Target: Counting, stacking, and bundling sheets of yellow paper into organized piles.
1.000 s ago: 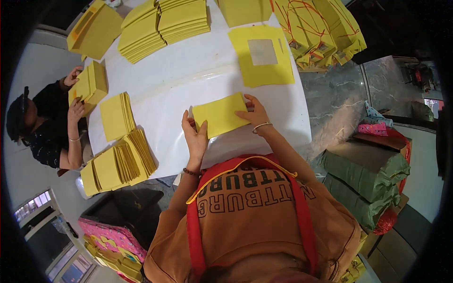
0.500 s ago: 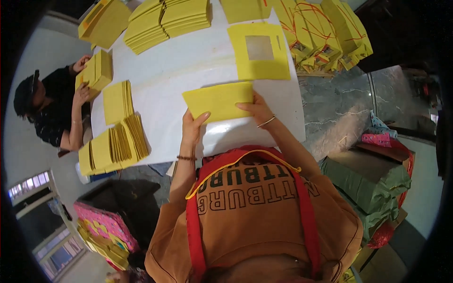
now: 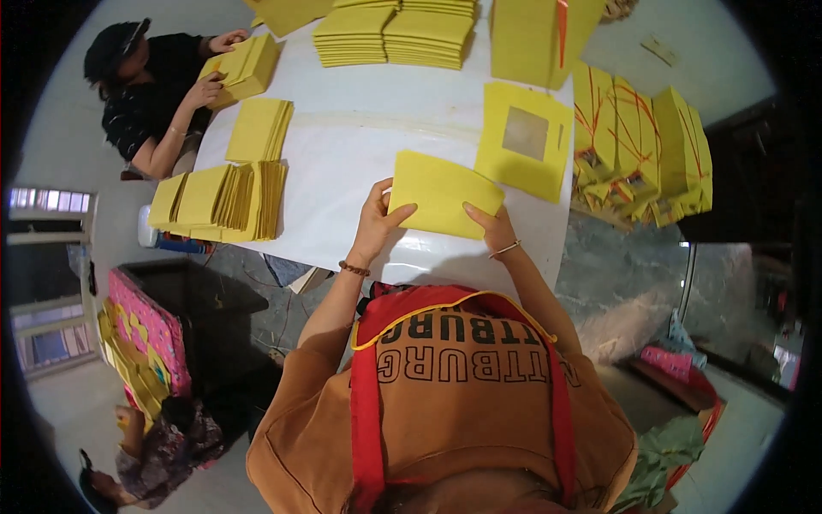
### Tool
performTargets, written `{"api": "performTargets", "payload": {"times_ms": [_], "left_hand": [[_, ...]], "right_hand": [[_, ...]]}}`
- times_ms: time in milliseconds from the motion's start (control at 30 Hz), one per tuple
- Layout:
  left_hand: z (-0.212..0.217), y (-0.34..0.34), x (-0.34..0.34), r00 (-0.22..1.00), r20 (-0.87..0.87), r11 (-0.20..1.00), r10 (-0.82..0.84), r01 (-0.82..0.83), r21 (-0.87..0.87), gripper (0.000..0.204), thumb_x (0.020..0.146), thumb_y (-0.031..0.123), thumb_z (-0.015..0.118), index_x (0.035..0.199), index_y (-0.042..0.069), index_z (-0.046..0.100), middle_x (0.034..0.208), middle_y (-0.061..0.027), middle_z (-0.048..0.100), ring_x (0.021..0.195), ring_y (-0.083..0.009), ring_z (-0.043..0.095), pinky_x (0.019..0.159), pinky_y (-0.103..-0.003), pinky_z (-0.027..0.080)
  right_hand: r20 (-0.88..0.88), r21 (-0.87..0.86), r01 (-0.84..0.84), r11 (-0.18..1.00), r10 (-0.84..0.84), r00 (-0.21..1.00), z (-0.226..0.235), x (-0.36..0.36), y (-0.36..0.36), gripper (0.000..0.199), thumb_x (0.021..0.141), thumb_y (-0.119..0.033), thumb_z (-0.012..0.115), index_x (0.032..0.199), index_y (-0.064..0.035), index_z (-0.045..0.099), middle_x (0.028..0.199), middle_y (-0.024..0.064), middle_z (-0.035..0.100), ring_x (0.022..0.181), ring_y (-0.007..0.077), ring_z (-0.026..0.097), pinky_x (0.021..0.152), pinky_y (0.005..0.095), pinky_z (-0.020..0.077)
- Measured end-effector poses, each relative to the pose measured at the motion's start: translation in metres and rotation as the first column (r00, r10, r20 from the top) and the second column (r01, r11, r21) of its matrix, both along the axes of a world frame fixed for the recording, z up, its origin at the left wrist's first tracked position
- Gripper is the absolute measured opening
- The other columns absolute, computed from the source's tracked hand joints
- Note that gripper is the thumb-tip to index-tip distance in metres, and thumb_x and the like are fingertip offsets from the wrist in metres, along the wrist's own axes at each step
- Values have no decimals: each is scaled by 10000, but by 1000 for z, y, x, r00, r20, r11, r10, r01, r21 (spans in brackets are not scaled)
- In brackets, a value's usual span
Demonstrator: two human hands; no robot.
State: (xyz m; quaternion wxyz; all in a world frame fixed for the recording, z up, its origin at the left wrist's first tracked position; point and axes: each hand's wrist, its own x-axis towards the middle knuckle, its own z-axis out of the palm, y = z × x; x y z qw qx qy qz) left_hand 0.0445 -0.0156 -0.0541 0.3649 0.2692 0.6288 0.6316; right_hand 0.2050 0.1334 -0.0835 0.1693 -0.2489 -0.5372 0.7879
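A flat, folded yellow sheet [image 3: 441,195], papery or felt-like, is held over the near side of the white table. My left hand [image 3: 379,218] grips its left edge, thumb on top and fingers behind. Closed on the lower right corner is my right hand [image 3: 494,230], its thumb also pressing the upper face. Just beyond the sheet's right end lies a flat yellow piece with a rectangular window [image 3: 541,171] and a small slot. What is under the held sheet is hidden.
Yellow stacks stand on the white table [image 3: 342,158]: a far stack [image 3: 394,38], a left pile [image 3: 257,128] and a row [image 3: 205,199]. An upright yellow bag [image 3: 527,43] is far right, near bags with red cords [image 3: 638,141]. At left, a co-worker's hands touch a yellow bundle [image 3: 248,73].
The view has shifted, so the table's contents sit differently in the picture. The held sheet now slopes down to the right and shows more of its face. Both hands keep hold of it.
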Motion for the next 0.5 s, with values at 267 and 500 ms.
{"api": "performTargets", "payload": {"times_ms": [267,500], "left_hand": [[-8,6,11,887,462,968,2,-118,223,303,863,239,548,1094,47,506,883,-13,584,720,-74,528,579,-196,408],[-12,17,1,952,304,999,31,-36,11,211,851,210,570,987,48,568,806,3,607,652,-59,535,559,-192,415]], "right_hand": [[-99,-552,155,819,-249,963,-10,-34,-29,446,817,-36,550,1233,-18,392,1180,82,492,1074,197,490,891,334,418],[-192,-496,230,838,-364,911,19,-36,-6,489,831,-54,536,1283,-59,351,1237,66,433,1123,186,435,926,328,383]]}}
